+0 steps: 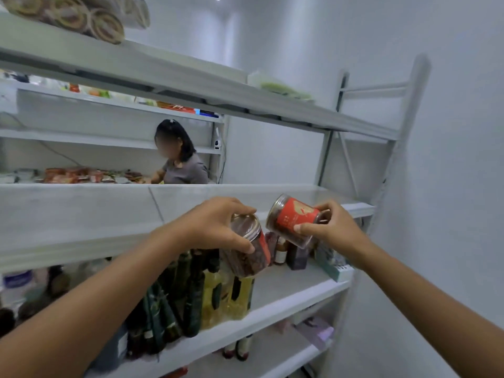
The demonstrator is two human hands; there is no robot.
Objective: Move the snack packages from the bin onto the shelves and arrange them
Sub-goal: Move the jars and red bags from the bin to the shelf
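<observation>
My left hand (215,225) grips a clear jar of dark brown snacks (249,249) with a red label, held by its lid end and tilted. My right hand (327,227) grips a second clear jar with a red label (293,218), lying nearly sideways, lid pointing left. Both jars hang in the air just in front of the white middle shelf (109,211), close together but apart. No bin is in view.
The shelf below (294,293) carries green and yellow bottles (218,293), small dark jars (296,256) and a box at its right end. The top shelf holds round packs (81,17). Behind the rack a person (177,156) works at another shelf. A white wall lies to the right.
</observation>
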